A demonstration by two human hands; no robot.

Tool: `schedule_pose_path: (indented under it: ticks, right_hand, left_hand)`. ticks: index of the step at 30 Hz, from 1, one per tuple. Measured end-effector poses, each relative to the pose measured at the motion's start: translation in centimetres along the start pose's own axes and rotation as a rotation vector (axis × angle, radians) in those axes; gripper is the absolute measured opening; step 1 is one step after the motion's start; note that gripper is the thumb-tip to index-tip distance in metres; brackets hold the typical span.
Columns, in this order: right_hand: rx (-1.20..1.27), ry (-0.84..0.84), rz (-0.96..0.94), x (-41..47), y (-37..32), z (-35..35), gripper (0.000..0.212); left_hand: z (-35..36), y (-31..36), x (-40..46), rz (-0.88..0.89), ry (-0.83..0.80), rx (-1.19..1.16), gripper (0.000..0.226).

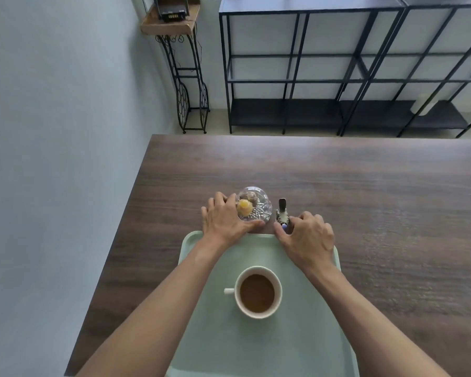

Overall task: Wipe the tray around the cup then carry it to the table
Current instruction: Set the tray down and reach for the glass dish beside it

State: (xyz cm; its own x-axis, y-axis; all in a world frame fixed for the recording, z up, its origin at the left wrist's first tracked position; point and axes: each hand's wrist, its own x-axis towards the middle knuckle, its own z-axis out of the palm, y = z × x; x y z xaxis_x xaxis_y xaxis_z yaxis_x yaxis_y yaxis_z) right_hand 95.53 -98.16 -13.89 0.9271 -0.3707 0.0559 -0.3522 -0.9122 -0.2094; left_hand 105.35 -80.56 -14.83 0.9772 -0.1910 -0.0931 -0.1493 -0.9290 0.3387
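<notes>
The tray (pixel 305 346) is pale mint green, plain. The cup (pixel 257 291) is cream-white, holding light brown liquid. The surface (pixel 378 202) is dark brown with a streaked wood grain. The glass dish (pixel 256 204) is clear with cut facets, holding something yellow. The shelving unit (pixel 337 77) is black, the wall (pixel 52 104) pale grey-blue.

Two bare forearms rise from the lower frame edge, sleeveless as far as visible; the left hand (pixel 223 219) and right hand (pixel 307 235) wear nothing (no rings, watch or gloves).

One tray (pixel 305 346), one cup (pixel 257 292), one glass dish (pixel 256 204) (two sweets inside) — two hands.
</notes>
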Motion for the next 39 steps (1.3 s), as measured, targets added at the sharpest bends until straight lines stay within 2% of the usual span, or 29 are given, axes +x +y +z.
schedule_pose_path:
  ticks: [10, 19, 26, 33, 39]
  right_hand:
    - [0.051, 0.003, 0.079, 0.9, -3.1, 0.1, 0.04]
    - [0.106, 0.026, 0.038, 5.2, -12.7, 0.9, 0.042]
    - [0.094, -0.04, 0.016, 6.4, -20.8, 4.2, 0.046]
    - [0.144, 0.006, 0.057, 7.7, -26.5, 6.5, 0.049]
    - [0.153, 0.029, 0.068, 8.7, -28.3, 7.8, 0.049]
  left_hand:
    - [-2.3, -5.0, 0.8, -0.031, -0.011, -0.024, 0.105]
    - [-6.0, -13.2, 3.7, -0.147, -0.023, -0.108, 0.115]
    - [-8.6, -19.1, 5.9, -0.224, -0.057, -0.215, 0.104]
    - [-9.3, -22.3, 8.6, -0.298, -0.073, -0.256, 0.114]
    - [-9.0, -23.0, 10.2, -0.307, -0.108, -0.296, 0.116]
